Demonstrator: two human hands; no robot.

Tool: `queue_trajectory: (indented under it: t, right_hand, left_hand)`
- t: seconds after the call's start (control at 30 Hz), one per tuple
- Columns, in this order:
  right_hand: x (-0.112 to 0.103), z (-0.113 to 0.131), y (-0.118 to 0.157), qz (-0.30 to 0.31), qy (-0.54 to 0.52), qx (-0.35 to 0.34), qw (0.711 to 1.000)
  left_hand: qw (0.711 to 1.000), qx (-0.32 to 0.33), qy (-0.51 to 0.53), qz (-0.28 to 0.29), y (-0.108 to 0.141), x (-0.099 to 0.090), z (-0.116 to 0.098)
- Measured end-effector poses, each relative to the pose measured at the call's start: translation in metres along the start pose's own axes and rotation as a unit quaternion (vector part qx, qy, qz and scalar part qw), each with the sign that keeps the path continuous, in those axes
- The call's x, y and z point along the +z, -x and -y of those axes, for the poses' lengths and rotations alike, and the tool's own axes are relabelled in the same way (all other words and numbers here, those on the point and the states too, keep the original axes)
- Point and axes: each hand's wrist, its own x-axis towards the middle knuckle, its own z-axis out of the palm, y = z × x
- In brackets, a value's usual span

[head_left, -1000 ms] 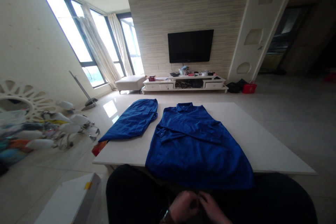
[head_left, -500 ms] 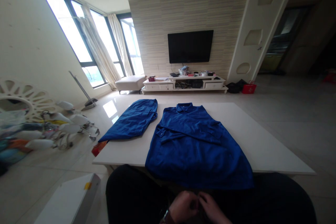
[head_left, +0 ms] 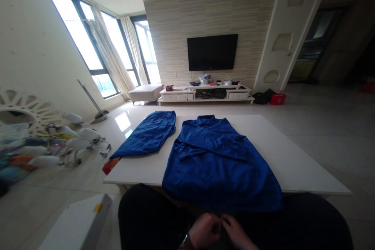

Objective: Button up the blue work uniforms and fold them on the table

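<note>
A dark blue long-sleeved shirt point(head_left: 216, 175) lies on the white table point(head_left: 295, 164), collar at the far side and both sleeves folded across its front. Its lower hem hangs over the near edge. To its left is a folded blue garment point(head_left: 148, 134), partly past the table's left edge. My left hand point(head_left: 206, 227), with a watch point(head_left: 185, 239) on the wrist, is curled closed below the hem. Close beside it, my right hand point(head_left: 234, 231) is also closed, its fingertips near the left hand's. Whatever their fingers enclose, if anything, is hidden in shadow.
My knees point(head_left: 146, 213) flank the hands at the table's near edge. A white box point(head_left: 79, 222) stands at the lower left. Lamp parts and bags point(head_left: 70, 140) clutter the left floor. Across the room, a low cabinet point(head_left: 178, 96) sits under a television point(head_left: 212, 52).
</note>
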Motion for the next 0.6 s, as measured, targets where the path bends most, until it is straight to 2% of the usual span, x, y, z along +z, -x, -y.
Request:
queue_trajectory:
  t: [0.6]
  right_hand:
    - [0.002,-0.012,-0.005,-0.004,0.000,0.016,1.000]
  left_hand:
    - [0.999,-0.040,0.030,0.008,-0.001,0.006,0.011]
